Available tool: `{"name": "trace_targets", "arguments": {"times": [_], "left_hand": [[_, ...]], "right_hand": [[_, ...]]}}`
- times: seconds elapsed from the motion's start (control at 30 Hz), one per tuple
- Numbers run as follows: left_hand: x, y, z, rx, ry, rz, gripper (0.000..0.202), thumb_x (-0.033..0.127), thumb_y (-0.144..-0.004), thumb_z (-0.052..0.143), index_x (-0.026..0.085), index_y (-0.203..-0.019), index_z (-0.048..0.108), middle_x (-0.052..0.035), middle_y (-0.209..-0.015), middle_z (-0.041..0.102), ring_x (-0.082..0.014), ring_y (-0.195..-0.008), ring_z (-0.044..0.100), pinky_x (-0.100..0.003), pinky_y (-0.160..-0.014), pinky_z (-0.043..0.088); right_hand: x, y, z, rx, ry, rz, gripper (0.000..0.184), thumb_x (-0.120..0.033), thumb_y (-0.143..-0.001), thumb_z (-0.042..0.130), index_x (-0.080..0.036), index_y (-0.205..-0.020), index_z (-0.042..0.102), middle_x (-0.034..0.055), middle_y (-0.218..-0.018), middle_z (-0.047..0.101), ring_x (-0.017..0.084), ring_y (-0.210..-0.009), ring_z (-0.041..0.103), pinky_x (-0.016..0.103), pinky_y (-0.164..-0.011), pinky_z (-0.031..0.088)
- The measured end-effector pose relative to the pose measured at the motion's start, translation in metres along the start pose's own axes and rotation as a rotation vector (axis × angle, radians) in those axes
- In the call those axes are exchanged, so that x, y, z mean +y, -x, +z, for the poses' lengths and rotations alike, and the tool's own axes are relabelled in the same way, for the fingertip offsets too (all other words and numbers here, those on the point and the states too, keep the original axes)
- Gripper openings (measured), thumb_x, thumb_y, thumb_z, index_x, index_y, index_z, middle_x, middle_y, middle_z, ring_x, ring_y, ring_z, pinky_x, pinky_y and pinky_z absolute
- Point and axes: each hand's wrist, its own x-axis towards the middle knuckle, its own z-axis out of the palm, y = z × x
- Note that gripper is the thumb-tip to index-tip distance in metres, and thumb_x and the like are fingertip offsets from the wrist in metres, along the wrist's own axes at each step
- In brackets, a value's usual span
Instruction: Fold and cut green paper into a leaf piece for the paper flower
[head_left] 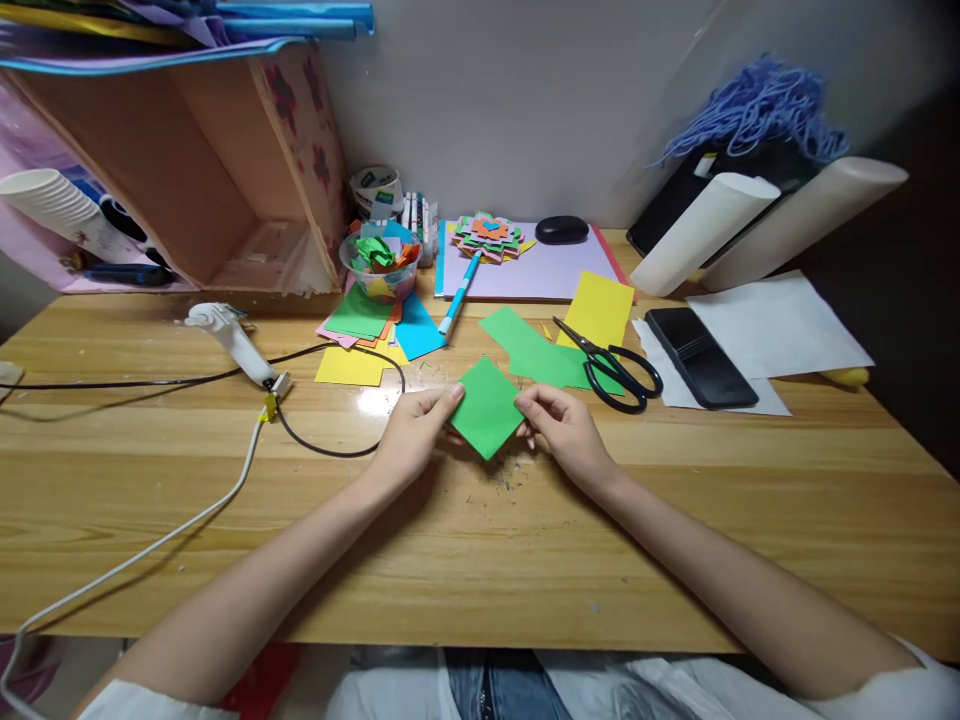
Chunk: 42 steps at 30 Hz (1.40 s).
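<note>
Right here over the table (337, 560), in front of the person, the green paper square (488, 407) is sitting between both hands, and it's standing as a diamond! One corner is pointing away toward the wall, one is pointing back at the person, and the other two are reaching out sideways to the hands. One diagonal is running away from the body, the other from hand to hand; which is longer, I'm not able to tell.

And what a look: the paper is showing plain, bright green, flat on its face, with crisp, straight edges and a sharp near corner.

Now the hands! The left hand (412, 428) is coming in from the lower left, thumb lying over the left corner, fingers tucking mostly out of sight beneath. The right hand (564, 428) is mirroring it, thumb and forefinger closing narrowly on the right corner, the other fingers curling below. Both forearms are slanting inward, palms facing each other.

Just beyond, a larger green piece (531, 347) with a stepped edge is lying near the square, the scissors (602, 358) are resting partly across it, blades aiming away and left, and a yellow sheet (598, 303) is lying just behind.
</note>
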Motion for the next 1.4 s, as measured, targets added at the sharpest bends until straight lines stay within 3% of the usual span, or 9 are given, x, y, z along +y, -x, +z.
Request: {"name": "trace_targets", "arguments": {"times": [0.13, 0.27, 0.47, 0.63, 0.83, 1.07, 1.17, 1.33, 1.4], "left_hand": [[0.004, 0.004, 0.005, -0.175, -0.066, -0.175, 0.033, 0.044, -0.074, 0.059, 0.012, -0.078, 0.064, -0.0070, -0.065, 0.069, -0.0141, -0.060, 0.065, -0.022, -0.056, 0.048], [0.004, 0.009, 0.013, -0.155, -0.140, -0.146, 0.023, 0.034, -0.073, 0.062, 0.011, -0.076, 0.062, -0.0052, -0.063, 0.068, -0.0133, -0.058, 0.065, -0.019, -0.051, 0.047], [0.004, 0.005, 0.012, -0.145, -0.138, -0.055, 0.028, 0.039, -0.073, 0.061, 0.011, -0.072, 0.059, -0.0030, -0.057, 0.065, -0.0131, -0.052, 0.062, -0.022, -0.051, 0.049], [0.009, -0.001, 0.002, -0.013, -0.128, -0.034, 0.033, 0.043, -0.069, 0.064, 0.011, -0.065, 0.055, 0.0003, -0.053, 0.059, -0.0124, -0.050, 0.060, -0.022, -0.048, 0.049], [0.001, 0.003, 0.012, -0.070, -0.029, -0.019, 0.043, 0.033, -0.063, 0.072, 0.013, -0.096, 0.054, -0.0023, -0.072, 0.065, -0.0111, -0.056, 0.060, -0.019, -0.048, 0.047], [-0.002, 0.002, 0.010, -0.170, -0.037, -0.044, 0.020, 0.029, -0.073, 0.063, 0.011, -0.074, 0.054, -0.0012, -0.060, 0.062, -0.0073, -0.047, 0.056, -0.017, -0.047, 0.045], [0.002, -0.001, -0.001, -0.276, -0.029, -0.111, 0.023, 0.031, -0.076, 0.059, 0.009, -0.072, 0.055, -0.0043, -0.058, 0.064, -0.0099, -0.048, 0.059, -0.021, -0.050, 0.049], [0.004, -0.003, -0.014, -0.468, -0.118, -0.169, 0.028, 0.034, -0.077, 0.058, 0.007, -0.068, 0.059, -0.0093, -0.061, 0.067, -0.0121, -0.050, 0.062, -0.024, -0.053, 0.051], [0.005, -0.004, -0.017, -0.479, -0.113, -0.170, 0.029, 0.035, -0.077, 0.058, 0.008, -0.069, 0.058, -0.0102, -0.062, 0.068, -0.0129, -0.051, 0.063, -0.024, -0.054, 0.051]], "right_hand": [[0.000, -0.004, -0.007, 0.045, -0.037, 0.012, 0.028, -0.043, -0.069, 0.065, -0.017, -0.068, 0.054, -0.0050, -0.052, 0.053, 0.008, -0.045, 0.050, 0.019, -0.044, 0.042], [-0.001, -0.002, -0.006, -0.106, 0.015, 0.039, 0.038, -0.032, -0.052, 0.079, -0.016, -0.079, 0.057, -0.0036, -0.067, 0.060, 0.010, -0.058, 0.057, 0.020, -0.053, 0.045], [-0.006, -0.003, -0.012, -0.259, -0.037, 0.092, 0.032, -0.046, -0.078, 0.054, -0.015, -0.075, 0.058, -0.0021, -0.054, 0.058, 0.010, -0.045, 0.055, 0.022, -0.046, 0.046], [-0.009, -0.002, -0.016, -0.489, -0.063, 0.195, 0.029, -0.040, -0.075, 0.061, -0.012, -0.081, 0.058, 0.0050, -0.068, 0.068, 0.011, -0.057, 0.062, 0.022, -0.057, 0.050], [-0.002, 0.006, 0.003, -0.251, -0.051, 0.128, 0.030, -0.041, -0.073, 0.064, -0.014, -0.081, 0.055, 0.0019, -0.061, 0.067, 0.010, -0.050, 0.059, 0.021, -0.050, 0.048], [-0.005, 0.006, 0.000, -0.467, 0.024, 0.203, 0.040, -0.048, -0.082, 0.047, -0.011, -0.069, 0.056, 0.0090, -0.060, 0.069, 0.012, -0.051, 0.062, 0.022, -0.052, 0.049], [-0.004, 0.005, -0.002, -0.414, -0.015, 0.216, 0.040, -0.050, -0.082, 0.047, -0.013, -0.069, 0.054, 0.0064, -0.057, 0.067, 0.013, -0.051, 0.062, 0.022, -0.050, 0.048], [-0.001, 0.004, -0.001, -0.305, -0.016, 0.195, 0.030, -0.038, -0.066, 0.070, -0.014, -0.076, 0.057, 0.0007, -0.063, 0.066, 0.009, -0.051, 0.059, 0.019, -0.049, 0.048], [-0.002, 0.002, -0.002, -0.295, -0.031, 0.207, 0.029, -0.040, -0.070, 0.066, -0.014, -0.071, 0.054, 0.0010, -0.056, 0.065, 0.008, -0.045, 0.056, 0.018, -0.045, 0.046]]}}
